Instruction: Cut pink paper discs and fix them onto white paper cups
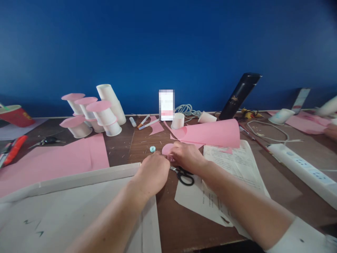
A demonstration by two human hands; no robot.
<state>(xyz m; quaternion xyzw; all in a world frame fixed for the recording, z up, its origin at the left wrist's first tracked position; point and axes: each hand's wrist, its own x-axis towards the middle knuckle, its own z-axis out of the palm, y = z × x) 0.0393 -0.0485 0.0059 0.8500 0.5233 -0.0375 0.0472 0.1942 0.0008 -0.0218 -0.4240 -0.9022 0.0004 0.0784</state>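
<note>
A small pink paper piece (167, 149) is at the middle of the table, between my two hands. My right hand (185, 154) is closed on its right side, fingers bent over it. My left hand (155, 171) is closed at its lower left edge; whatever its fingers hold is hidden. Black-handled scissors (186, 177) lie just below the hands, partly under my right wrist. A small light-blue ring (152, 149) rests left of the paper. Behind it, a white paper cup (178, 121) stands beside a curled pink sheet (218, 133).
White cups with pink discs (105, 119) stand stacked at the back left. A white box lid (79, 211) fills the front left. Printed sheets (231, 165), a power strip (302, 168) and a black umbrella-like case (238, 96) are right; another person's hand (331, 130) shows far right.
</note>
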